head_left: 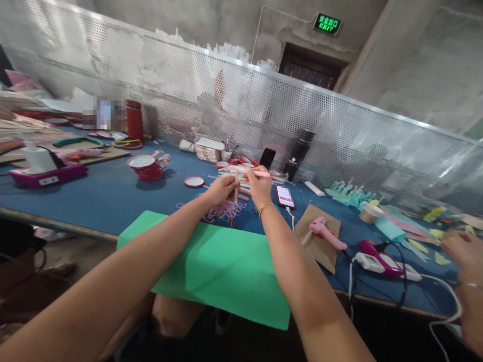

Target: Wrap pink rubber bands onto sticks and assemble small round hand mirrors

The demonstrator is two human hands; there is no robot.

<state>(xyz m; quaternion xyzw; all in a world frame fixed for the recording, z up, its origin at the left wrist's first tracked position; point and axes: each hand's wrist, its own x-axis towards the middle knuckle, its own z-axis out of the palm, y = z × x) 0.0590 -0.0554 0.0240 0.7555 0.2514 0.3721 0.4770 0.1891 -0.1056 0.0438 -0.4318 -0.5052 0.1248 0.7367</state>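
Note:
My left hand [222,191] is closed on a thin, pale flat stick [236,182] that stands roughly upright. Beside it, my right hand [260,188] pinches a pink pen [261,173], its front end close to the stick; whether they touch I cannot tell. Beneath my hands lies a tangle of pink, purple and blue yarn [222,213]. To the left of them rests a round white disc with a red rim [194,182]. A green sheet [215,271] hangs over the table's front edge under my forearms.
Right of my hands are a lit phone [285,196], a pink glue gun [327,234] on cardboard [317,251] and a purple power strip [381,260] with cables. A co-worker's hand [462,251] is at far right. A perforated metal screen [245,105] backs the blue table [101,188].

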